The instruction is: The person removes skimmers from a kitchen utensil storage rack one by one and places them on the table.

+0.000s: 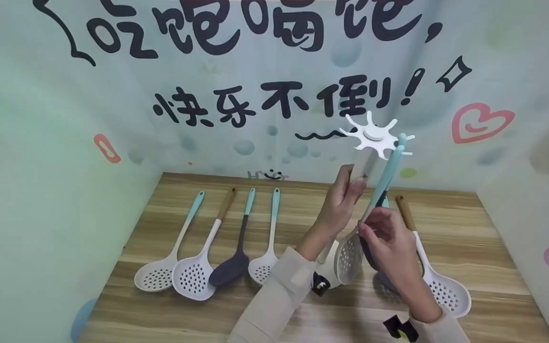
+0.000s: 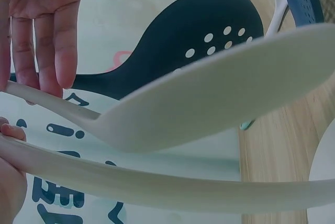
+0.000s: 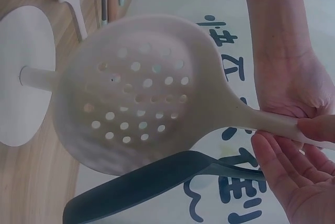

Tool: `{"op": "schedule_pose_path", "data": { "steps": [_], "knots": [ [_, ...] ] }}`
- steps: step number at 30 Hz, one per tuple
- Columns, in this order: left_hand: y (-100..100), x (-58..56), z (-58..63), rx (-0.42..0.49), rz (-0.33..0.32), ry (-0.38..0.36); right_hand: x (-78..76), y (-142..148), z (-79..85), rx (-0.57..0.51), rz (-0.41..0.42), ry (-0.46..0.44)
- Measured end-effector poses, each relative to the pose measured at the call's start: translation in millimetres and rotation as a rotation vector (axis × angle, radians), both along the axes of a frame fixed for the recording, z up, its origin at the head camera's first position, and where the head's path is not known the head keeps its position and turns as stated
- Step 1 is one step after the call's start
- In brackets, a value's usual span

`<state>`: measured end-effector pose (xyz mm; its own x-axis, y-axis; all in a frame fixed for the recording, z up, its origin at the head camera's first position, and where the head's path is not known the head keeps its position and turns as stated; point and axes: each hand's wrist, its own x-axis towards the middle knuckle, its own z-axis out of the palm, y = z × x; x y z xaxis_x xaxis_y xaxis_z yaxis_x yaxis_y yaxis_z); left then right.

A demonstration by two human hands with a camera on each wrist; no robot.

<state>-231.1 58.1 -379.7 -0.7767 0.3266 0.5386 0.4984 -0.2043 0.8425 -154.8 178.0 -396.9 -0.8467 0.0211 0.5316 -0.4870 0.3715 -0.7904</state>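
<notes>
My left hand (image 1: 339,205) grips the pole of a white utensil stand (image 1: 372,136) with a star of hooks on top. In the left wrist view its pole (image 2: 157,182) runs down to a round white base (image 2: 324,166). My right hand (image 1: 393,243) pinches the handle of a beige skimmer (image 3: 157,93), whose turquoise end is up by the hooks; whether it is hooked I cannot tell. Just behind it is a dark slotted skimmer (image 2: 204,22), handle upward, edge-on in the right wrist view; the right fingertips are close to its handle.
Left on the wooden table (image 1: 303,209) lie a beige skimmer (image 1: 155,276), a white wooden-handled skimmer (image 1: 196,276), a dark utensil (image 1: 229,269) and a small white skimmer (image 1: 261,267). Another white wooden-handled skimmer (image 1: 448,295) and a partly hidden dark utensil (image 1: 385,281) lie right. A printed curtain (image 1: 236,152) stands behind.
</notes>
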Motion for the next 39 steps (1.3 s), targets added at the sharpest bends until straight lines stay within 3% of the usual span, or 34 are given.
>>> {"op": "schedule_pose_path", "data": {
  "steps": [10,16,28,34,39],
  "knots": [
    [1,-0.8,-1.3,-0.010,-0.002,0.012,2.3,3,1.8,0.045,0.020,0.084],
    [1,-0.4,0.4,-0.005,-0.007,-0.004,4.9,5,3.6,0.012,0.056,0.087],
    [-6,15.6,20.6,0.016,-0.015,0.000,8.6,8,7.2,0.016,0.046,0.114],
    [-6,15.0,19.8,0.016,-0.014,-0.008,12.7,11,9.0,0.031,0.017,0.085],
    [-1,3.2,4.9,0.015,0.001,0.042,16.6,12,12.2,0.002,0.009,0.027]
  ]
}}
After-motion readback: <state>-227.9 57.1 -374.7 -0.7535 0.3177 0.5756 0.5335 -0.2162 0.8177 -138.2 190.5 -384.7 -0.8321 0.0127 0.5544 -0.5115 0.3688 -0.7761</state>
